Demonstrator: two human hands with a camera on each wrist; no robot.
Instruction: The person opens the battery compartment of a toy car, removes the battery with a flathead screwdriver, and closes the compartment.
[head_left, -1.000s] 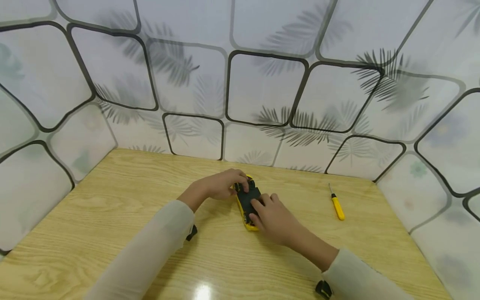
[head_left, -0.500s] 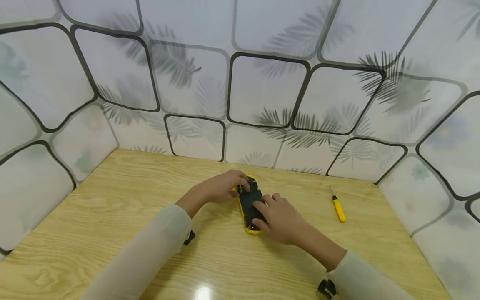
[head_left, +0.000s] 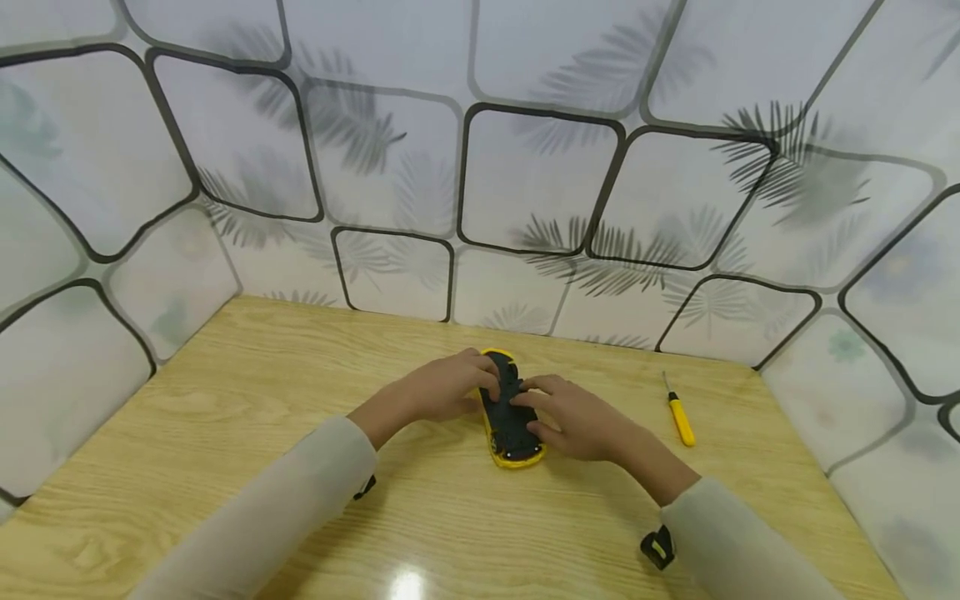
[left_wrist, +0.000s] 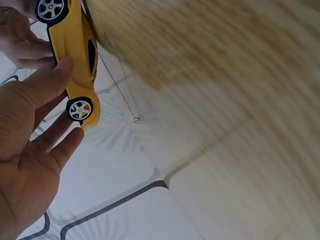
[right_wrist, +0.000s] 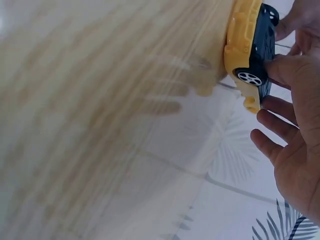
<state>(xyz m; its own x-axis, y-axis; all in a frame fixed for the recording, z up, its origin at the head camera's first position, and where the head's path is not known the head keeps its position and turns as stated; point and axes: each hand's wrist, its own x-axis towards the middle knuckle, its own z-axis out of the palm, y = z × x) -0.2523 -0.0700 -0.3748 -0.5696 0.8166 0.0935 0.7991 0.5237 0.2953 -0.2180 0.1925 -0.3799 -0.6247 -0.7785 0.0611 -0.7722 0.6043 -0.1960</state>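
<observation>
A yellow toy car (head_left: 513,427) lies upside down on the wooden table, its black underside up. My left hand (head_left: 444,387) grips the car's left side toward the far end; in the left wrist view its thumb (left_wrist: 52,82) lies along the yellow body (left_wrist: 75,55), between silver-spoked wheels. My right hand (head_left: 581,417) comes from the other side, its fingertips resting on the black underside. In the right wrist view, the right thumb (right_wrist: 285,69) touches the black base just above a wheel (right_wrist: 250,78), the other fingers spread below.
A screwdriver (head_left: 681,418) with a yellow handle lies to the right, its shaft pointing toward the back. Patterned panels (head_left: 397,275) stand along the table's back and sides. Small black devices (head_left: 658,547) sit at the sleeve cuffs.
The car has turned slightly and more of its near end shows. My right hand has shifted right along its edge, with fingers less bunched. The left hand keeps its hold.
</observation>
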